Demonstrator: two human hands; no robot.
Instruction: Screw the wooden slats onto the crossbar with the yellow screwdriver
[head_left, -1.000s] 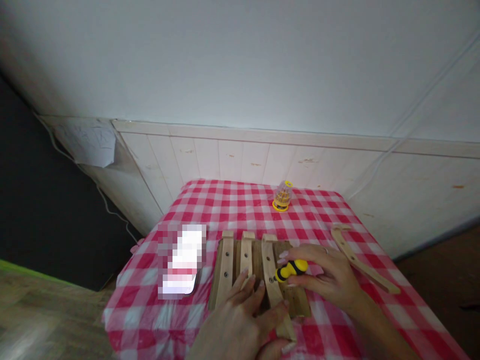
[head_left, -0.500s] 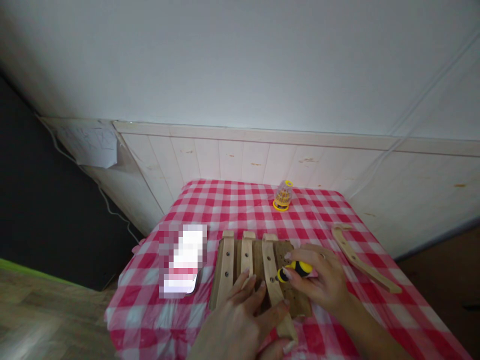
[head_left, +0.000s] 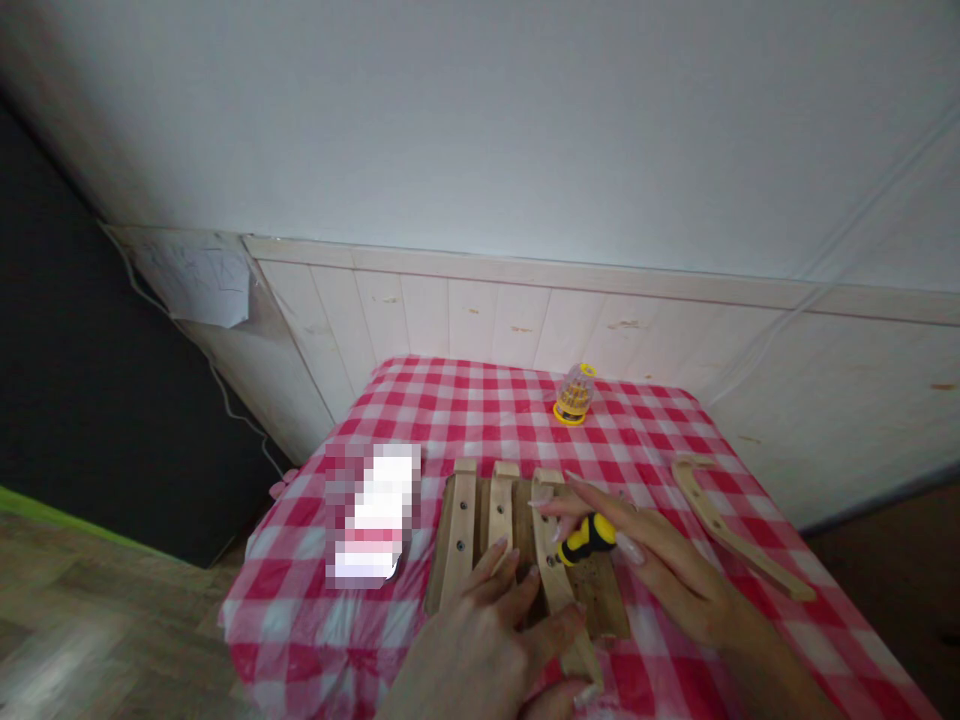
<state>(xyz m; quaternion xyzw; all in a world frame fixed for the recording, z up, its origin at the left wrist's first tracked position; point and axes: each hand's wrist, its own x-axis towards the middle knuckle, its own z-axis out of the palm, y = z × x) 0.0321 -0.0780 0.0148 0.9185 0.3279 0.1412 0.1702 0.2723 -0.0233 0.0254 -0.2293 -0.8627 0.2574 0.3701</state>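
My right hand (head_left: 667,570) is shut on a yellow and black screwdriver handle (head_left: 589,538), whose tip sits at the middle wooden slat and is hidden. That slat (head_left: 555,565) belongs to a slatted wooden panel (head_left: 596,590) lying flat on the cloth, with screws showing along its slats. My left hand (head_left: 480,650) rests spread on the panel's near edge, fingers on the slats and holding nothing. A curved wooden bar (head_left: 731,530) lies to the right of my right hand, apart from it.
A red and white gingham cloth (head_left: 480,400) covers the table. A pixelated, blurred flat object (head_left: 371,515) lies left of the panel. A small yellow-based clear bit holder (head_left: 574,395) stands near the wall. White wood panelling backs the table.
My right hand's fingers have stretched out and the screwdriver handle has rotated slightly on the slat. The view has shifted a little. My left hand stays in place.
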